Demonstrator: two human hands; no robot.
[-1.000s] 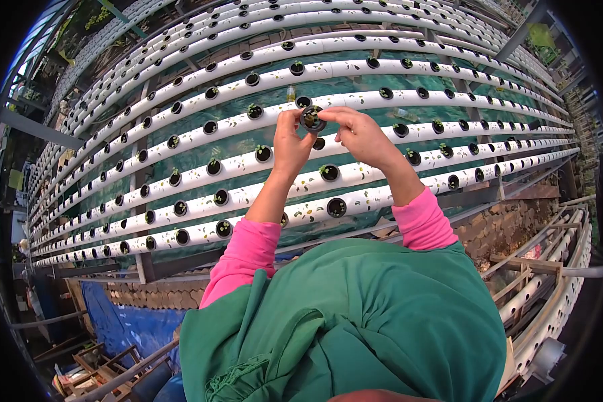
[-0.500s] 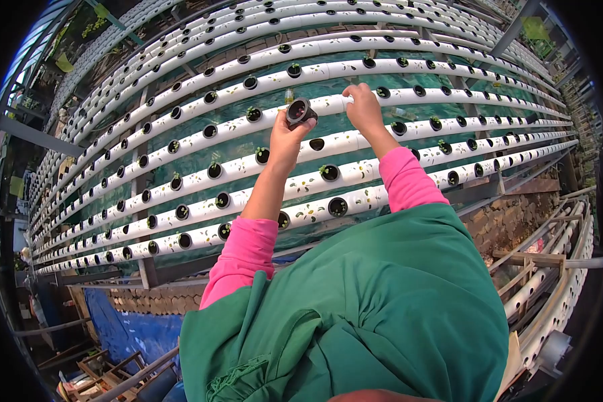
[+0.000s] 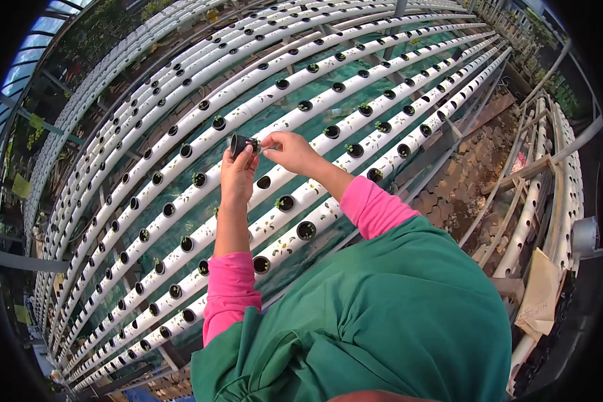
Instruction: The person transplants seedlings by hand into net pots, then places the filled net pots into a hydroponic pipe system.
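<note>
A small black net cup [image 3: 238, 145] is in my left hand [image 3: 238, 175], tilted on its side with its wide rim facing left. My right hand [image 3: 292, 153] is closed in a pinch at the cup's right end, where a bit of green shows; what the fingertips hold is too small to make out. Beneath both hands run white pipes [image 3: 300, 194] with round holes, many holding black cups with small green seedlings. Loose leaves lie scattered on the pipes. An open hole [image 3: 264, 182] in a pipe lies just below my hands.
Green netting [image 3: 328, 209] lies under the pipes. On the right are a brick surface [image 3: 449, 187], wooden bars, more white pipes [image 3: 521, 231] and a piece of brown cardboard [image 3: 540, 295]. A metal post [image 3: 400, 8] rises at the top.
The view has turned and tilted. My right hand has come to the cup from the right, and the cup has been tipped from facing upward onto its side.
</note>
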